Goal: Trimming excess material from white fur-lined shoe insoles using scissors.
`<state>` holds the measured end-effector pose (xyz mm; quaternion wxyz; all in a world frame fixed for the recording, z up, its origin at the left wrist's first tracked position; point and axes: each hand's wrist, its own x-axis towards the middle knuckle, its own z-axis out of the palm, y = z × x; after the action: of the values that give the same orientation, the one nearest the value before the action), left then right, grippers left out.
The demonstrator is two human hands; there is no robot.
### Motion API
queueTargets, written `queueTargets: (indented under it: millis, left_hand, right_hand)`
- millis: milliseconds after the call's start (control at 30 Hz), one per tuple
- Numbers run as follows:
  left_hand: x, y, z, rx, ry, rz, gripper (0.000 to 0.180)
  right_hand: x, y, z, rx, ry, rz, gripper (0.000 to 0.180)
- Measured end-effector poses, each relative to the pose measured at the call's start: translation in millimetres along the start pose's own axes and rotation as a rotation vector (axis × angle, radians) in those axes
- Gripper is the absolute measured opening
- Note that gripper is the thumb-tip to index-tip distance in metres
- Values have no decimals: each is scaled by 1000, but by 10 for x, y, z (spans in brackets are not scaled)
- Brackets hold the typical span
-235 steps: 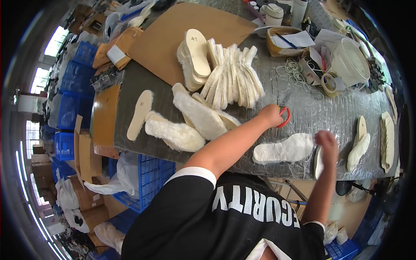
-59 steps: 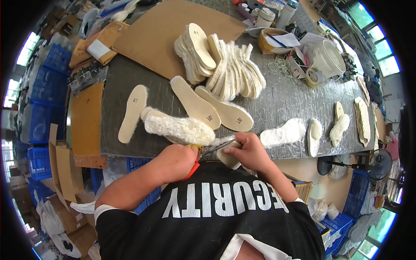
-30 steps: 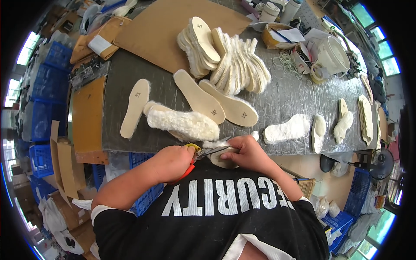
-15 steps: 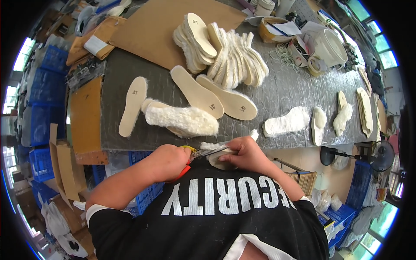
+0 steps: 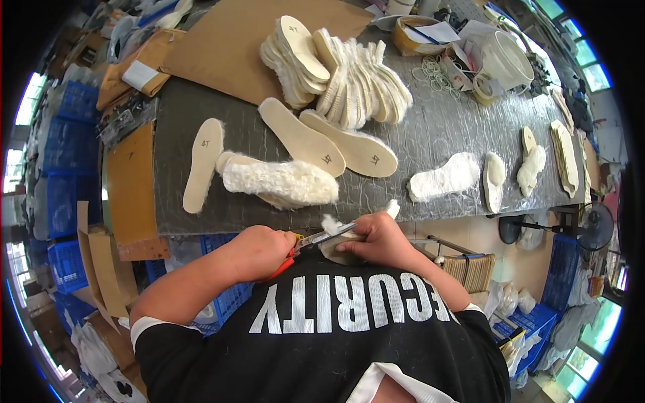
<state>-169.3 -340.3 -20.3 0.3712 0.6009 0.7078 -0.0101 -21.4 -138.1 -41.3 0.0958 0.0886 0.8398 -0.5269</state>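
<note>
Fingers (image 5: 269, 236) of my left hand (image 5: 259, 252) were curled tight through the red handles of the scissors (image 5: 316, 240); my right hand (image 5: 376, 238) pinched the fleece-lined insole (image 5: 339, 247) at the near edge of the worktop (image 5: 430, 134), just against my chest. I judged the trimming step under way; next called for turning the insole steadily into the blades. Both forearms were bent inward, wrists close together.
</note>
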Motion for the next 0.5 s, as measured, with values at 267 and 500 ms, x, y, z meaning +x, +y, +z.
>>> queueTargets:
  millis: [267,500]
  left_hand:
    - [107,-23,-313,-589,-236,-41,23]
    - [625,131,-169,-983,234,267,43]
  right_hand:
    - [-157,136,38,174,66,58,22]
    - [-396,237,56,503,308,173,21]
